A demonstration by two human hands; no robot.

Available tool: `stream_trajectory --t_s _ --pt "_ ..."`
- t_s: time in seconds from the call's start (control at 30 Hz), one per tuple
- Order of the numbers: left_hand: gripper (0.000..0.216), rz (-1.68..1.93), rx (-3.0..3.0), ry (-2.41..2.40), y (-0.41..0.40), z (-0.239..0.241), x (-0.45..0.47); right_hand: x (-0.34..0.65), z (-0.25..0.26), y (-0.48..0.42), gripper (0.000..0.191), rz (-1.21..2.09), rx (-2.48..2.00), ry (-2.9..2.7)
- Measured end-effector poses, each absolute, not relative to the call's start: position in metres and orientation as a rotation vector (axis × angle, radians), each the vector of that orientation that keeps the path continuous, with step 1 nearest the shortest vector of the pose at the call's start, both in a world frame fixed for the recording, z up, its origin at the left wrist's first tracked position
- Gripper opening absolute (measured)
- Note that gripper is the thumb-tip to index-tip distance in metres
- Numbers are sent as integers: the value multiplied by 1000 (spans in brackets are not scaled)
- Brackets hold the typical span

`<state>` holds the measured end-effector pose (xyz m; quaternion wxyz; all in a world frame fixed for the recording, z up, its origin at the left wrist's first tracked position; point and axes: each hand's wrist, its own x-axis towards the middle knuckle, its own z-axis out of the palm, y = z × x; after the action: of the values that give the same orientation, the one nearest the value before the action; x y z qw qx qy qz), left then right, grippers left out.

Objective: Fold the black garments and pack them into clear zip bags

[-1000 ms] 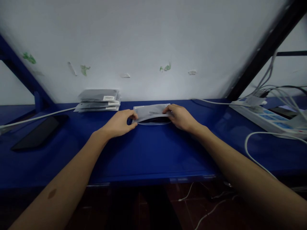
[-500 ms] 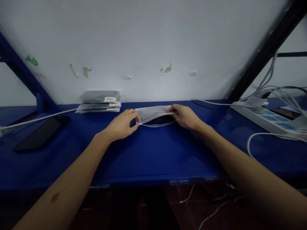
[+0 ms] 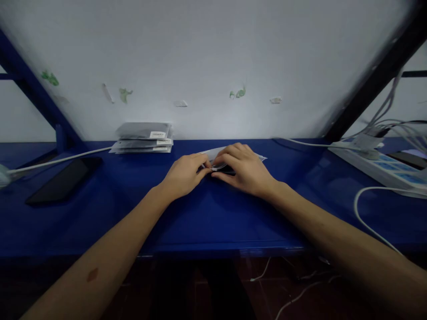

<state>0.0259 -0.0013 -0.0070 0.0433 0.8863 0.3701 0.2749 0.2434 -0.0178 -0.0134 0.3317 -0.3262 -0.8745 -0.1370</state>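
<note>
A frosted translucent zip bag [image 3: 216, 153] lies on the blue table in front of me, its opening towards me. My left hand [image 3: 187, 175] pinches the bag's left corner between thumb and fingers. Close against it, my right hand [image 3: 245, 169] is curled over the bag, thumb and fingertips closing on the zip edge near that same corner. Something dark shows inside the opening beneath my right fingers. Most of the bag's right half is hidden by that hand; only a pale corner sticks out behind it.
At the back left is a stack of similar bags [image 3: 142, 130] with white labels. A black phone [image 3: 65, 180] lies at the left beside a white cable [image 3: 63, 160]. A white power strip [image 3: 376, 166] with plugs and cables stands at the right. The wall [image 3: 207, 58] rises behind the table [image 3: 213, 222].
My right hand has moved left from the bag's right side to the left corner, beside my left hand. The bag's opening looks narrower and mostly covered. The view has shifted slightly.
</note>
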Motion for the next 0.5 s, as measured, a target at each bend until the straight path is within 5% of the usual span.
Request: stream_trajectory --t_s 0.5 --pt "16 1416 2676 1389 5 8 16 298 -18 15 15 -656 -1315 -1945"
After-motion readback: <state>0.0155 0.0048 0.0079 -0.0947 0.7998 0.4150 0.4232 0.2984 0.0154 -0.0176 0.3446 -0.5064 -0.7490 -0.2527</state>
